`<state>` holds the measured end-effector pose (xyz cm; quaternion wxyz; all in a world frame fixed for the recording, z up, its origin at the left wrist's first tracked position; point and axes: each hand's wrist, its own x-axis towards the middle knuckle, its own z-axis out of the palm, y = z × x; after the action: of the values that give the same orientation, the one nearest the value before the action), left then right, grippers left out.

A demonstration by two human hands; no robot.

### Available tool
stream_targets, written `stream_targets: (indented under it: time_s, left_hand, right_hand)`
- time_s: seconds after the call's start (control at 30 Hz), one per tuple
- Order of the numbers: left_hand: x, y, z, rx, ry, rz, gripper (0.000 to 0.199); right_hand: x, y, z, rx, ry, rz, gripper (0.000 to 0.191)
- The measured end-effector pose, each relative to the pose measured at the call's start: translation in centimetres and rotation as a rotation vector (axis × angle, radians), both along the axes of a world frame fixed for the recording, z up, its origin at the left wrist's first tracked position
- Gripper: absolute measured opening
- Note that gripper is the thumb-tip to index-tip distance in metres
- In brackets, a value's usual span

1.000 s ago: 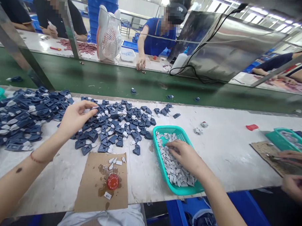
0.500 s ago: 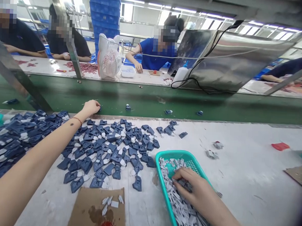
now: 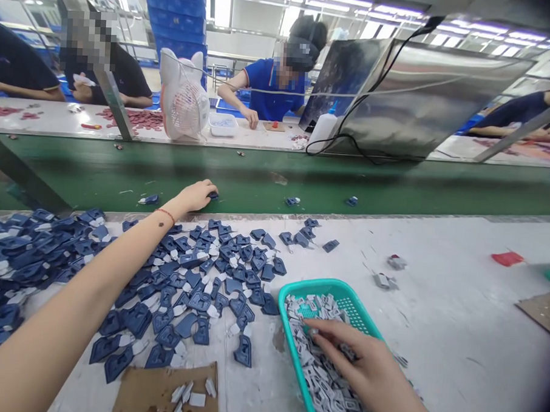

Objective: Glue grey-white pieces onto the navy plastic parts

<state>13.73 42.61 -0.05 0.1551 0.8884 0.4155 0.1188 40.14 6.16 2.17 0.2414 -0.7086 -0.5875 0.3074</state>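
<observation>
"What colour is the basket [image 3: 319, 286]?"

"Teal, pierced with a grid of small holes. The clips [image 3: 326, 378] inside are grey."

"And the parts [image 3: 200, 300]?"

"Navy, with white tabs [image 3: 0, 269]."

"The belt [image 3: 258, 176]?"

"Green, and the table [image 3: 433, 334] white."

"Any brown?"

"The card [image 3: 144, 384], with darker stains."

"Red?"

"The bracelet [image 3: 166, 214] and that scrap [image 3: 508, 258]. The bottle [image 3: 323, 129] is white, its tip [image 3: 333, 107] blue."

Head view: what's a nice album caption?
Left hand at a navy part, right hand over a teal basket of gray pieces.
</observation>
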Motion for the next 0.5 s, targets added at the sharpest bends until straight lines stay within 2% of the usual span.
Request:
stream_targets:
  time_s: [0.13, 0.23, 0.33, 0.5]
  left_hand:
    - [-1.7, -0.9, 0.7, -0.052, -0.135, 0.122, 0.022]
    - [-2.9, -3.4, 1.8, -0.107, -0.327, 0.214, 0.022]
    - [-4.0, -7.7, 3.3, -0.216, -0.538, 0.251, 0.028]
    - [-6.8, -17.5, 6.0, -0.441, -0.773, 0.256, 0.032]
  right_hand:
    - [-0.9, -0.4, 0.7, -0.044, 0.243, -0.174, 0.027]
    - [-2.1, -0.9, 1.1, -0.017, 0.369, -0.238, 0.025]
    - [-3.8, -1.4, 1.6, 0.035, 0.4, -0.266, 0.024]
    - [-7.4, -2.3, 2.3, 0.088, 0.481, -0.323, 0.019]
